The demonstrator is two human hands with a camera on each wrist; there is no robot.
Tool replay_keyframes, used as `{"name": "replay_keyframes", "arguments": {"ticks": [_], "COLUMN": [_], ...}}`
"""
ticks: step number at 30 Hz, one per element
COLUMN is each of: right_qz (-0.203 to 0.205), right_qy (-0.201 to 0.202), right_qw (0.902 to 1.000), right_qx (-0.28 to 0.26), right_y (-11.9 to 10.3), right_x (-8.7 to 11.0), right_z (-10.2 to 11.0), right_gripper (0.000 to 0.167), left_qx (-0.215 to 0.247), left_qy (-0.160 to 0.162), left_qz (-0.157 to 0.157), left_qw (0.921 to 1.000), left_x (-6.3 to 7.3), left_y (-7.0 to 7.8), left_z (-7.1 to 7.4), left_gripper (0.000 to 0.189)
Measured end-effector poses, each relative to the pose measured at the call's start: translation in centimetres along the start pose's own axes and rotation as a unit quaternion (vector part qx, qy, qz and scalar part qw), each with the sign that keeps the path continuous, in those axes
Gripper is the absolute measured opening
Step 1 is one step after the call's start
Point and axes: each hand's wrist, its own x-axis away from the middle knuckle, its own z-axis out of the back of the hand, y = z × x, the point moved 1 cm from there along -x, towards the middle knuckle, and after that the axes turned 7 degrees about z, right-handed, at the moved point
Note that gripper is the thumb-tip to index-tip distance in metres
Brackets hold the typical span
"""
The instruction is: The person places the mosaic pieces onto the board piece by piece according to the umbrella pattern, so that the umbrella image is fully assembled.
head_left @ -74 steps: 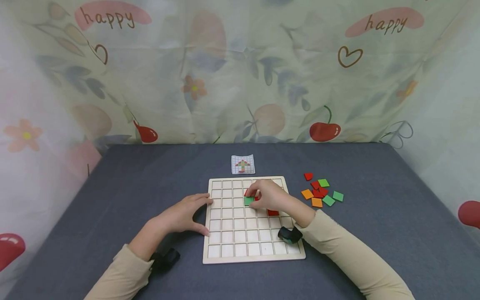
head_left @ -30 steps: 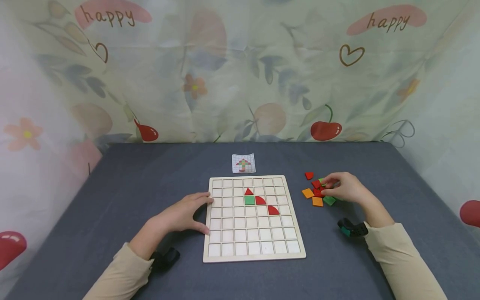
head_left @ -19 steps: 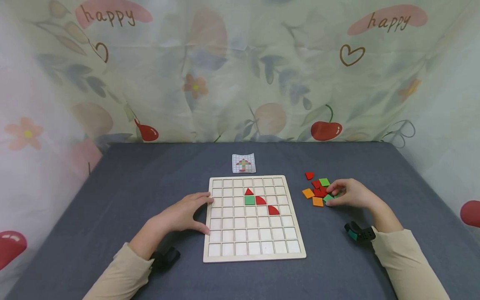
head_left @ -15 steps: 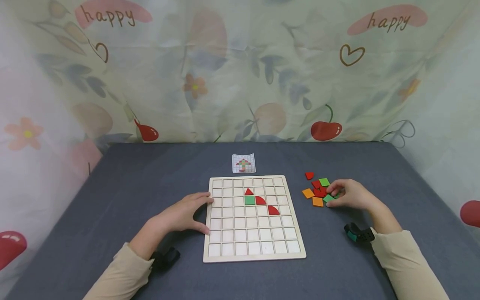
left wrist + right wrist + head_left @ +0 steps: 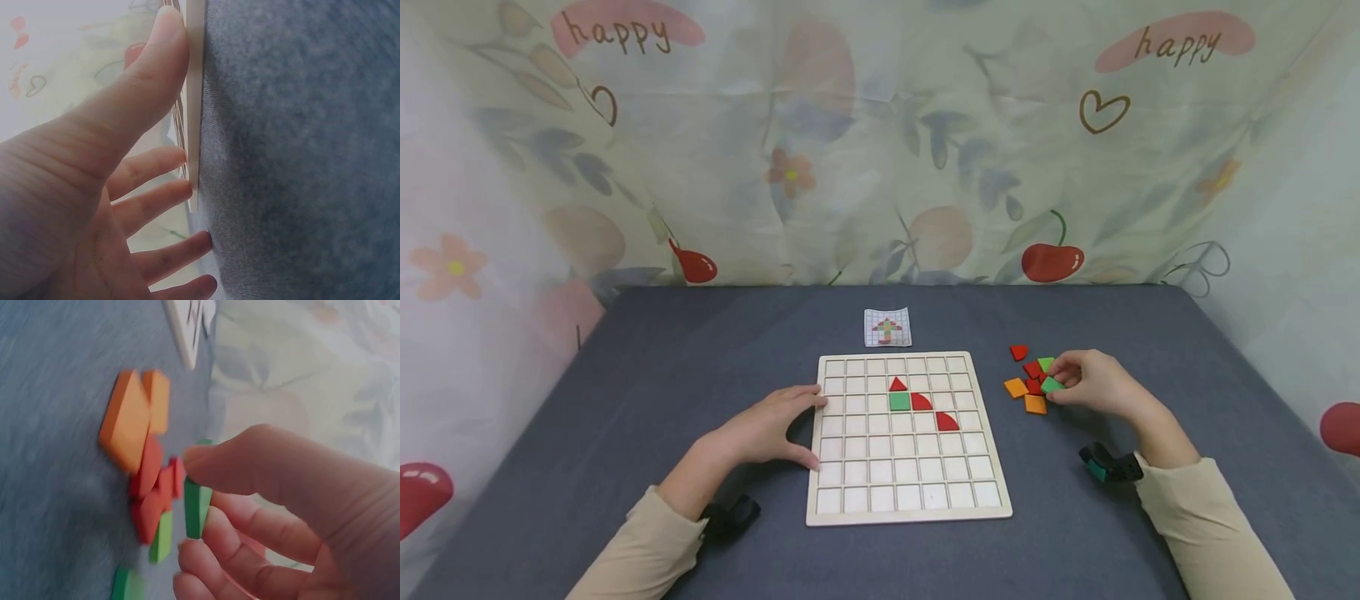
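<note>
My right hand (image 5: 1093, 383) pinches a green square tile (image 5: 196, 512) between thumb and fingers, just above the loose pile right of the board. At the left side of the wooden grid board (image 5: 880, 472), my left hand (image 5: 760, 429) rests with thumb and fingertips spread along the edge (image 5: 195, 94). Set in the board's cells are a red triangle (image 5: 897, 384), a green square (image 5: 898, 402) and two red quarter-round tiles, one beside the green square (image 5: 921, 402) and one lower right.
In the pile lie orange tiles (image 5: 1035, 404), several red tiles (image 5: 1018, 352) and a light green tile (image 5: 1046, 364). Another green tile (image 5: 128, 584) shows in the right wrist view. Behind the board lies a small pattern card (image 5: 887, 327) with an arrow-like figure. A printed cloth hangs behind the table.
My right hand has moved from the board to the pile on the right and lifted a green square tile there, drawing it slightly up and left. The left hand has stayed in place.
</note>
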Motion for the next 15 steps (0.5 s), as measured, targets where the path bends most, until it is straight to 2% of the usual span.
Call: {"name": "replay_keyframes", "arguments": {"ticks": [7,15], "right_qz": [0.032,0.082], "right_qy": [0.01,0.03], "right_qw": [0.9989,0.9956], "right_qx": [-0.031,-0.034], "right_y": [-2.0,-4.4], "right_x": [-0.3,-0.6], "right_z": [-1.0,-2.7], "right_gripper": [0.029,0.026], "left_qx": [0.003,0.004], "left_qy": [-0.002,-0.002], "left_qz": [0.0,-0.001], "left_qw": [1.0,1.0], "left_x": [0.0,0.0], "left_y": [0.0,0.0], "left_z": [0.0,0.0], "left_gripper": [0.087,0.088]}}
